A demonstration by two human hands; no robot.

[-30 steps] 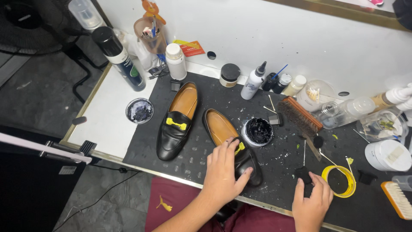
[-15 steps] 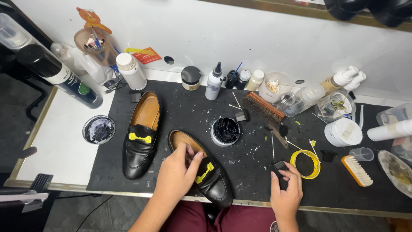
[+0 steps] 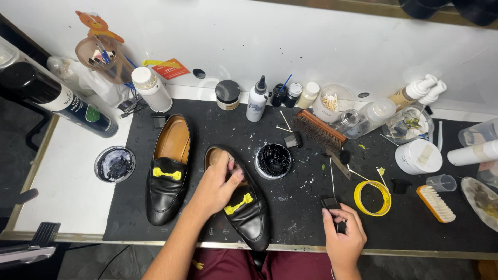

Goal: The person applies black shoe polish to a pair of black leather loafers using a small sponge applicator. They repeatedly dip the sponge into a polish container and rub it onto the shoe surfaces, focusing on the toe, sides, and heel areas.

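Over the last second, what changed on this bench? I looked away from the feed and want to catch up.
The left hand moved from the toe of the right-hand loafer up to its opening, fingers now gripping the rim. The right hand lifted the small black sponge into its fingertips. The other loafer, open polish jar and yellow tape ring stayed put.

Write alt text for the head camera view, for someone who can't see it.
Left hand grips the opening of a black loafer with yellow-taped trim on a dark mat; right hand pinches a small black sponge. Its pair lies left, an open black polish jar behind.
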